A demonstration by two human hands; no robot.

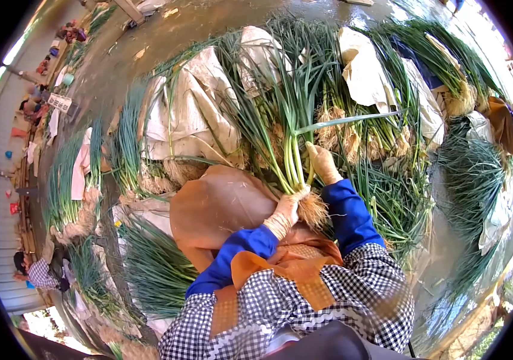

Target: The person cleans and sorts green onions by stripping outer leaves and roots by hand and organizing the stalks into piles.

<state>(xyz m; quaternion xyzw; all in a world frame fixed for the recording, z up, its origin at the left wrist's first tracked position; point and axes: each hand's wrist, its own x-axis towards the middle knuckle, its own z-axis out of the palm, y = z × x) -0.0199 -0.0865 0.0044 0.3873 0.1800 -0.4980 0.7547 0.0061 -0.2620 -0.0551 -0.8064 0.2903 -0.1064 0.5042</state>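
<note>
A bunch of green onions [292, 157] with long green leaves and pale stems stands upright before me. My left hand [286, 211], in a pale glove, is wrapped round its base just above the shaggy roots [312, 210]. Higher up, at the right side of the stems, my right hand [322, 163] has its fingers closed against a stem. An orange-brown apron [223, 207] covers my lap below and to the left of the bunch.
Onion piles lie left [154, 264], ahead and right [394, 198], with pale sacks [196, 108] among them. Wet floor [124, 54] stretches beyond. At the far left are other people, one in a checked top [42, 274], and a sign [60, 102].
</note>
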